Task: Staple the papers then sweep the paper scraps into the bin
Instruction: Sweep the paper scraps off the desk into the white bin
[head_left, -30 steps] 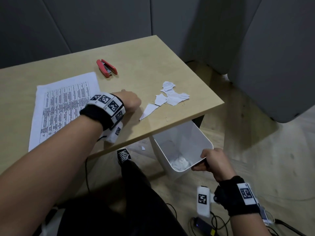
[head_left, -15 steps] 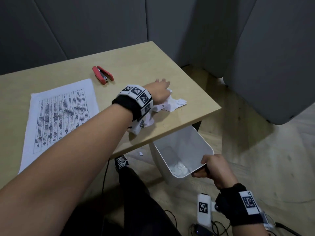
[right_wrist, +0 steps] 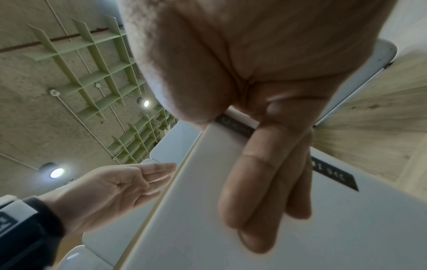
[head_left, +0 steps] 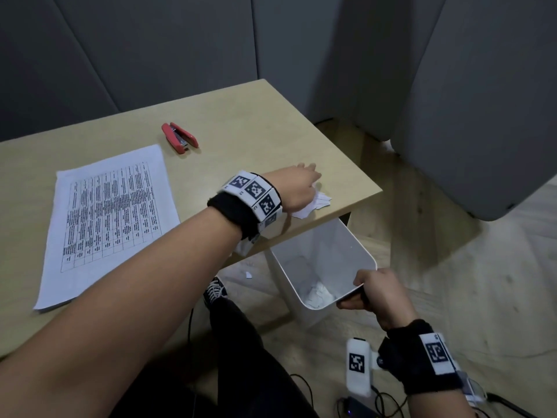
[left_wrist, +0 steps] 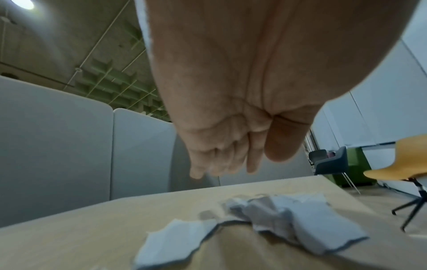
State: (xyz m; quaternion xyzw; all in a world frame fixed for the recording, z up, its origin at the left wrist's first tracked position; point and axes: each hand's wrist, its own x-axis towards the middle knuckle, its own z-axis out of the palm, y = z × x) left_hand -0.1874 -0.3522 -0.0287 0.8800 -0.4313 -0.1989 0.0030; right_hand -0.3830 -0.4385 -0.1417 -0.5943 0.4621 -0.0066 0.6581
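Pale wood table [head_left: 271,122], seen from above w/ dark grey padded panels behind it. On its left half lies a stack of printed papers [head_left: 108,218], flat, covered in small table text. Just beyond the stack's far right corner sits a red stapler [head_left: 180,137], apart from the papers.

Near the table's right front corner is a small heap of torn white paper scraps [head_left: 316,203], close to the edge. The left hand [head_left: 298,187] is over them, fingers straight and held together, palm side toward the scraps; the left wrist view shows the fingers [left_wrist: 219,160] extended above the crumpled pieces [left_wrist: 289,219], not curled round anything. Whether the hand touches the scraps can't be told.

Below the table edge, directly under that corner, a white plastic bin [head_left: 304,254] is tilted w/ its mouth facing up toward the tabletop. White scraps already lie in its bottom. The right hand [head_left: 379,292] grips the bin's near rim, thumb inside, fingers [right_wrist: 261,182] pressed along the outer wall [right_wrist: 323,237].

One small white scrap [head_left: 248,274] lies on the floor by a black sneaker [head_left: 214,292]. Both wrists wear black bands w/ black-and-white marker tags.
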